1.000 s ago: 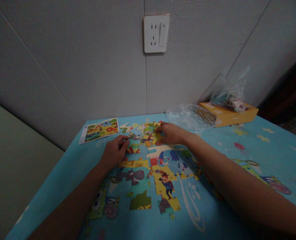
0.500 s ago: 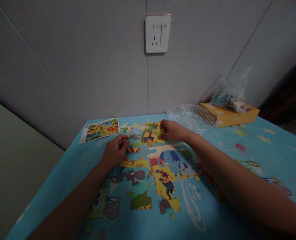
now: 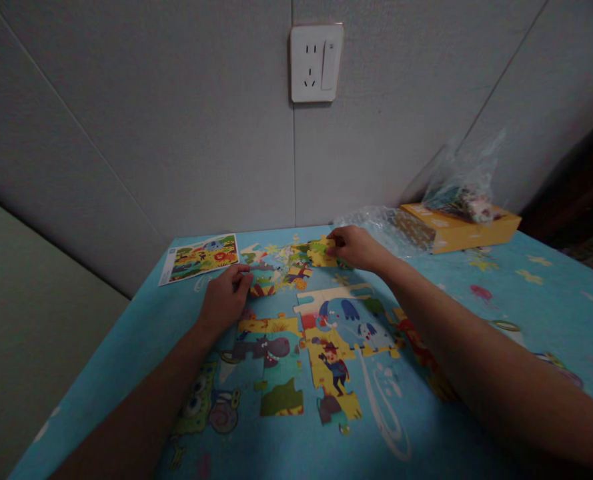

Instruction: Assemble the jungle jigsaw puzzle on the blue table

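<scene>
At the far part of the table, my right hand pinches a yellow and green puzzle piece at its right edge. My left hand is closed, fingertips at the left edge of a puzzle piece with green and red leaf shapes; its grip is partly hidden. Between the hands lie loose pieces, one with a tree trunk. Nearer me are joined sections: a hippo section, an elephant section and an explorer figure joined below it. My right forearm partly covers a red and yellow lion section.
A printed picture card lies at the back left. Clear plastic wrap and a yellow box with a plastic bag on top stand at the back right. A wall with a socket bounds the blue patterned table.
My right hand has moved slightly away and right, with the yellow piece now turned flatter. My left hand has shifted a little left and back, and the leaf piece has turned with it.
</scene>
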Demonstrator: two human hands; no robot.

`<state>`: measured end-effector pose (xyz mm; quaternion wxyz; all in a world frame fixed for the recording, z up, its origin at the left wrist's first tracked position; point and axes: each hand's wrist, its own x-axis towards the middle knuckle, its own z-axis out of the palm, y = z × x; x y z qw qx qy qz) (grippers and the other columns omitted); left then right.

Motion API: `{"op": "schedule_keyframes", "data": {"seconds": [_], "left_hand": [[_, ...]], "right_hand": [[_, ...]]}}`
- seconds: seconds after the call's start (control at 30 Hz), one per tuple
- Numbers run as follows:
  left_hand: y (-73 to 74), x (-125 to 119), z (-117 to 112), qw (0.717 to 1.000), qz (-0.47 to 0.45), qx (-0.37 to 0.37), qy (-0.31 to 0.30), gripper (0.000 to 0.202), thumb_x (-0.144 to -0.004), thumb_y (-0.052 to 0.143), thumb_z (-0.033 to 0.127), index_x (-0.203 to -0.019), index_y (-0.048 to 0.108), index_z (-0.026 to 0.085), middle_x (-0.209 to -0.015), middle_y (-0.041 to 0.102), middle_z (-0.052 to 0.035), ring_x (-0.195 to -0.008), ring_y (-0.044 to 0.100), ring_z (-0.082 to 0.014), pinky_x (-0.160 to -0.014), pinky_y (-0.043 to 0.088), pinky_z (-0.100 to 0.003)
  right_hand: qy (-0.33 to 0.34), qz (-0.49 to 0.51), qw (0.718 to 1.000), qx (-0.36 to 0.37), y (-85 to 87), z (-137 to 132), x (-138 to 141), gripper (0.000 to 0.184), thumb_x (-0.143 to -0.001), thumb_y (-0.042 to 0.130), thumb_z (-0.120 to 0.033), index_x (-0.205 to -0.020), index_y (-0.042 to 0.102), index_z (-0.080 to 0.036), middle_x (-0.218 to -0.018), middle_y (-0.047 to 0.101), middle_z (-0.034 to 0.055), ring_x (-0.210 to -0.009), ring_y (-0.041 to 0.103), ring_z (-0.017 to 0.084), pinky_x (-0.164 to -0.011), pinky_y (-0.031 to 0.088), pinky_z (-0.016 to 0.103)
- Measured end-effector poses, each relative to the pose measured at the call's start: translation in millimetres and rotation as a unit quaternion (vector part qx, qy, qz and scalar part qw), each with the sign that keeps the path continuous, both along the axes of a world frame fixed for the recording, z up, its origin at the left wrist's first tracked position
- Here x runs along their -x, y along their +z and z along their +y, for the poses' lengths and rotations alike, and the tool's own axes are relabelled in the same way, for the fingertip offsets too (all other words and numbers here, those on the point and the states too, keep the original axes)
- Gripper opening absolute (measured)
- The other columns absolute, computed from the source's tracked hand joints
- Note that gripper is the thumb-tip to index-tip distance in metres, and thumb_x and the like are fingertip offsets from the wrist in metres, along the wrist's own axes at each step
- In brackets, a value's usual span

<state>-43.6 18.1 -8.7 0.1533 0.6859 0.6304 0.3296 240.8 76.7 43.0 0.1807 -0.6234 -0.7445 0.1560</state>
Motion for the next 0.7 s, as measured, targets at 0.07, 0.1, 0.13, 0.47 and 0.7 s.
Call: {"op": "schedule_keyframes", "data": {"seconds": [0.07, 0.1, 0.13, 0.47, 0.7], "left_hand": [[-0.8, 1.5, 1.9, 1.000, 0.007, -0.009, 0.004, 0.036, -0.088, 0.047, 0.042, -0.107, 0.066, 0.018, -0.085, 0.076, -0.0056, -0.080, 0.070, -0.0248, -0.075, 0.051, -0.034], [-0.7, 2.2, 2.7, 1.000, 0.011, -0.015, 0.006, 0.037, -0.088, 0.047, 0.042, -0.108, 0.067, 0.018, -0.086, 0.075, -0.0061, -0.083, 0.070, -0.0251, -0.078, 0.051, -0.035], [-0.4, 2.8, 3.3, 1.000, 0.015, -0.021, 0.010, 0.037, -0.088, 0.048, 0.042, -0.109, 0.067, 0.018, -0.090, 0.075, -0.0068, -0.086, 0.068, -0.0257, -0.081, 0.050, -0.036], [7.2, -1.6, -12.1, 0.982, 0.013, -0.023, -0.189, 0.044, -0.087, 0.053, 0.043, -0.123, 0.063, 0.019, -0.106, 0.072, -0.0060, -0.092, 0.066, -0.0230, -0.086, 0.051, -0.033], [8.8, -4.1, -15.0, 0.989, -0.020, 0.004, -0.149, 0.042, -0.090, 0.047, 0.038, -0.124, 0.063, 0.020, -0.082, 0.068, -0.0002, -0.047, 0.056, -0.0114, -0.050, 0.048, -0.023]], "right_hand": [[0.004, 0.017, 1.000, 0.004, 1.7, -0.2, 0.6, 0.030, -0.080, 0.067, -0.015, -0.108, 0.071, -0.008, -0.093, 0.074, 0.0144, -0.082, 0.068, 0.023, -0.075, 0.051, 0.032], [0.010, 0.027, 1.000, 0.008, 3.2, -1.0, 1.8, 0.028, -0.080, 0.067, -0.016, -0.107, 0.071, -0.008, -0.093, 0.074, 0.0138, -0.080, 0.067, 0.021, -0.073, 0.051, 0.031], [0.018, 0.036, 0.999, 0.013, 4.7, -2.7, 4.1, 0.026, -0.081, 0.067, -0.016, -0.105, 0.072, -0.009, -0.091, 0.074, 0.0123, -0.077, 0.067, 0.020, -0.070, 0.051, 0.029], [0.233, 0.099, 0.963, 0.097, -5.0, -56.3, 77.2, 0.021, -0.086, 0.057, -0.013, -0.096, 0.075, -0.017, -0.069, 0.072, 0.0010, -0.064, 0.065, 0.012, -0.062, 0.047, 0.021], [-0.012, -0.154, 0.988, 0.015, 2.4, -18.4, 14.7, 0.036, -0.087, 0.062, -0.023, -0.119, 0.067, -0.008, -0.117, 0.067, 0.0249, -0.107, 0.064, 0.032, -0.088, 0.049, 0.040]]}}
